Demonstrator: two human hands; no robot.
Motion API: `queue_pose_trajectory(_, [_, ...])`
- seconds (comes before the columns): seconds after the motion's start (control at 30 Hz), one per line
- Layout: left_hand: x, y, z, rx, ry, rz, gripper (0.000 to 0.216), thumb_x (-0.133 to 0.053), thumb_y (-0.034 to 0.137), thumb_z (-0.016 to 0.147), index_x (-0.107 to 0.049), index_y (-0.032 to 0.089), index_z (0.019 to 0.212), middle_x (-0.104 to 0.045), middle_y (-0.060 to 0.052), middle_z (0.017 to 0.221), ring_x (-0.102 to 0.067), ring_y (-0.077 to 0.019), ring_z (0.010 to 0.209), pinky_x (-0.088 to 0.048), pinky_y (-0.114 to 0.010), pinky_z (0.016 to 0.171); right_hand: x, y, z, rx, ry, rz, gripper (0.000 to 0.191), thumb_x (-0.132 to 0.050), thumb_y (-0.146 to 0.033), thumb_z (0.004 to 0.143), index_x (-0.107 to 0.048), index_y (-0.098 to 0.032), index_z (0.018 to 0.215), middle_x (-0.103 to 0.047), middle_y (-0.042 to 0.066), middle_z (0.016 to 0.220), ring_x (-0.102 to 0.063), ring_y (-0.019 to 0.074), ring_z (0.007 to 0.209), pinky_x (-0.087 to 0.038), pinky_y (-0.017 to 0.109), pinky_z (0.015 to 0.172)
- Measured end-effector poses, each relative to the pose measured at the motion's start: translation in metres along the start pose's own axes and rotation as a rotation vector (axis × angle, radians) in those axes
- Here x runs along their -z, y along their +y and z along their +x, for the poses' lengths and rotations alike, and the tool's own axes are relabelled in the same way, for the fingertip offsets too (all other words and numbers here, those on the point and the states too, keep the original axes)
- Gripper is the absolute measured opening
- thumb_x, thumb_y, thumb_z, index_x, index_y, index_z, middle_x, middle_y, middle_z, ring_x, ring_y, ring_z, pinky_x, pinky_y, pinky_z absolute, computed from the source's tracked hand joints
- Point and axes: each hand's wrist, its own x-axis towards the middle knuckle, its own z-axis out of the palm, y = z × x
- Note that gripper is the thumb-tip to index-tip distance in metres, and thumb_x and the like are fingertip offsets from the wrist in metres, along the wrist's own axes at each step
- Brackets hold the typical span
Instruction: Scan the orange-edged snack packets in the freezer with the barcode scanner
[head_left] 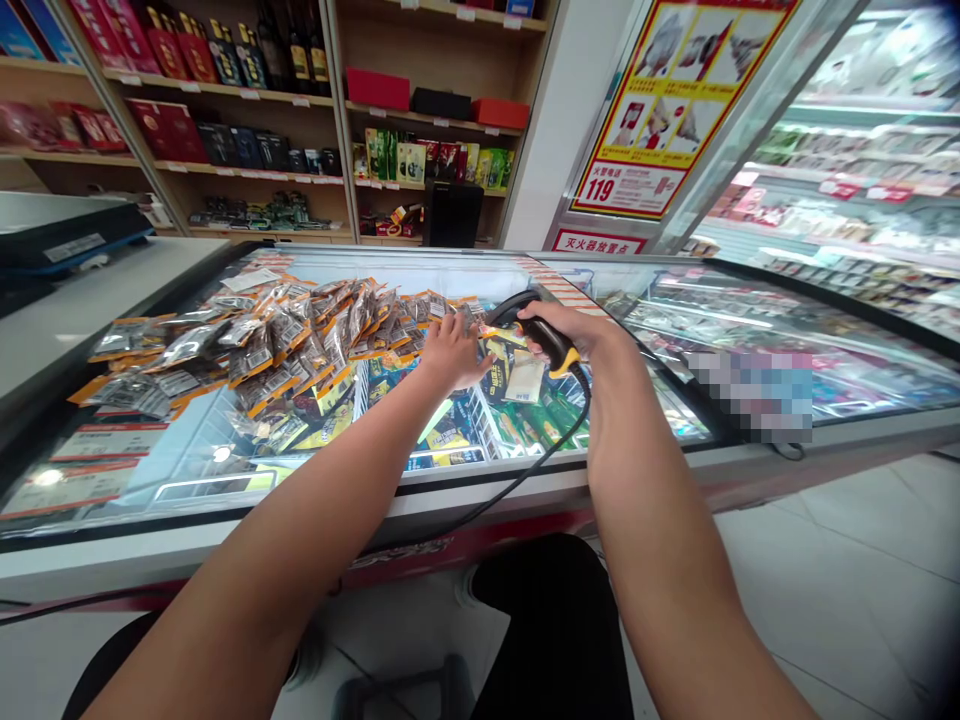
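My right hand [574, 335] is closed round the black and yellow handle of a barcode scanner [534, 322], whose black cable [525, 478] drops over the freezer's front edge. The scanner's head points left towards my left hand [450, 350]. That hand pinches a small snack packet [501, 338] at the right end of a heap of several orange-edged packets [262, 345]. The heap lies on the glass lid of a chest freezer [225, 455].
Wooden shelves [247, 95] with boxes and bottles stand behind the freezer. A white counter [82, 300] with a dark device lies at the left. A red and yellow poster [667, 100] and a lit chiller [862, 170] are at the right. Tiled floor spreads at lower right.
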Motion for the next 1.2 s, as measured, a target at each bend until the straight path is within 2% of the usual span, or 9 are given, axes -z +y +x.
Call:
queue_pose_trajectory(0.23, [0.001, 0.0, -0.001, 0.004, 0.01, -0.016, 0.085, -0.031, 0.068, 0.102, -0.039, 0.014, 0.166, -0.032, -0.022, 0.174, -0.028, -0.0462, 0.159, -0.03, -0.061, 0.123, -0.001, -0.003, -0.003, -0.003, 0.01, 0.053, 0.019, -0.061, -0.034, 0.095, -0.06, -0.021, 0.081, -0.058, 0.006, 0.05, -0.049, 0.0176, 0.039, -0.04, 0.026, 0.032])
queue_pose_trajectory(0.5, [0.006, 0.002, -0.003, 0.015, -0.029, -0.007, 0.088, -0.032, 0.07, 0.101, -0.035, 0.012, 0.168, -0.029, -0.023, 0.175, -0.022, -0.0466, 0.161, -0.024, -0.061, 0.125, 0.011, 0.001, 0.002, 0.075, 0.041, -0.043, 0.023, -0.065, -0.038, 0.093, -0.064, -0.02, 0.08, -0.062, 0.006, 0.055, -0.053, 0.0178, 0.043, -0.043, 0.027, 0.039])
queue_pose_trajectory(0.57, [0.007, 0.003, -0.004, 0.021, 0.001, 0.006, 0.087, -0.033, 0.069, 0.101, -0.04, 0.01, 0.165, -0.035, -0.025, 0.171, -0.027, -0.0462, 0.158, -0.027, -0.06, 0.124, 0.015, 0.002, 0.004, 0.097, 0.151, -0.065, 0.023, -0.066, -0.039, 0.093, -0.065, -0.02, 0.08, -0.065, 0.006, 0.059, -0.056, 0.0192, 0.048, -0.044, 0.028, 0.043])
queue_pose_trajectory(0.73, [0.004, 0.005, -0.005, 0.038, 0.118, 0.057, 0.082, -0.039, 0.071, 0.098, -0.064, 0.008, 0.144, -0.045, -0.026, 0.161, -0.038, -0.0433, 0.148, -0.032, -0.055, 0.121, 0.038, 0.011, 0.015, 0.112, 0.658, -0.253, 0.023, -0.073, -0.042, 0.087, -0.065, -0.023, 0.078, -0.061, 0.007, 0.062, -0.062, 0.0268, 0.065, -0.046, 0.033, 0.056])
queue_pose_trajectory(0.8, [0.005, 0.006, -0.006, 0.063, 0.128, 0.064, 0.078, -0.043, 0.072, 0.097, -0.069, 0.01, 0.137, -0.045, -0.024, 0.161, -0.038, -0.043, 0.148, -0.031, -0.054, 0.121, 0.046, 0.018, 0.021, 0.071, 0.709, -0.308, 0.024, -0.078, -0.042, 0.083, -0.064, -0.025, 0.076, -0.058, 0.006, 0.06, -0.062, 0.0292, 0.067, -0.046, 0.036, 0.059])
queue_pose_trajectory(0.87, [0.007, 0.007, -0.008, 0.08, 0.158, 0.055, 0.074, -0.047, 0.068, 0.098, -0.068, 0.01, 0.138, -0.044, -0.023, 0.161, -0.038, -0.043, 0.147, -0.03, -0.054, 0.122, 0.05, 0.023, 0.027, 0.02, 0.643, -0.328, 0.025, -0.078, -0.044, 0.083, -0.063, -0.025, 0.074, -0.059, 0.006, 0.06, -0.06, 0.0283, 0.063, -0.046, 0.036, 0.058])
queue_pose_trajectory(0.93, [0.009, 0.007, -0.009, 0.028, 0.203, 0.043, 0.066, -0.052, 0.058, 0.1, -0.063, 0.01, 0.143, -0.045, -0.024, 0.16, -0.039, -0.0422, 0.146, -0.03, -0.053, 0.121, 0.046, 0.025, 0.032, 0.027, 0.542, -0.295, 0.026, -0.074, -0.044, 0.087, -0.063, -0.025, 0.073, -0.06, 0.005, 0.059, -0.058, 0.0252, 0.057, -0.046, 0.035, 0.054])
queue_pose_trajectory(1.1, [0.008, 0.006, -0.007, -0.403, 0.153, 0.033, 0.049, -0.048, 0.031, 0.106, -0.056, 0.022, 0.153, -0.047, -0.016, 0.163, -0.042, -0.034, 0.148, -0.032, -0.05, 0.121, 0.017, 0.015, 0.032, 0.168, 0.3, 0.11, 0.022, -0.063, -0.036, 0.098, -0.063, -0.022, 0.08, -0.067, 0.004, 0.063, -0.062, 0.0191, 0.056, -0.053, 0.029, 0.055])
queue_pose_trajectory(1.2, [0.007, 0.004, -0.005, -0.491, 0.105, -0.016, 0.052, -0.042, 0.032, 0.109, -0.049, 0.027, 0.16, -0.043, -0.011, 0.169, -0.045, -0.0326, 0.147, -0.037, -0.049, 0.119, 0.0, 0.006, 0.023, 0.119, 0.127, 0.312, 0.029, -0.05, -0.035, 0.105, -0.063, -0.021, 0.082, -0.07, 0.005, 0.068, -0.066, 0.0174, 0.058, -0.058, 0.028, 0.06])
